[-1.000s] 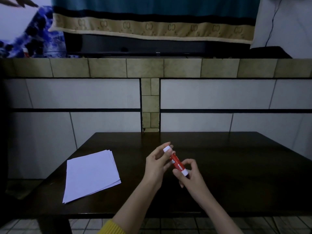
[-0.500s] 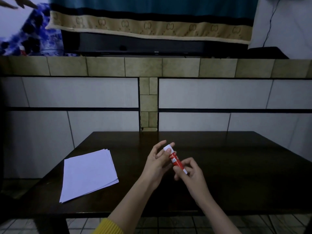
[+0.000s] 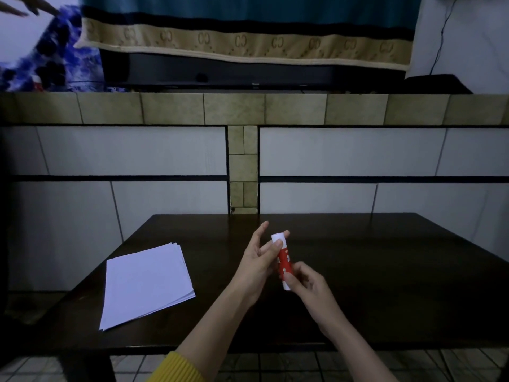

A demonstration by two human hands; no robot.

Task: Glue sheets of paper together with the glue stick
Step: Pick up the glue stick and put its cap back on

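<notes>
Holding the red glue stick (image 3: 283, 262) above the middle of the dark wooden counter (image 3: 385, 271), I have both hands on it. My left hand (image 3: 257, 264) pinches the white cap at the far end with thumb and fingertips, the remaining fingers spread straight upward. My right hand (image 3: 309, 286) curls its fingers round the near end of the tube, close to the white base. So each grip is clamped on the glue stick, which stands nearly upright, tilted slightly, clear of the counter. Well apart to the left, a stack of white paper sheets (image 3: 146, 285) lies flat on the counter, its edges slightly fanned. A yellow sleeve (image 3: 176, 368) shows at my left forearm.
</notes>
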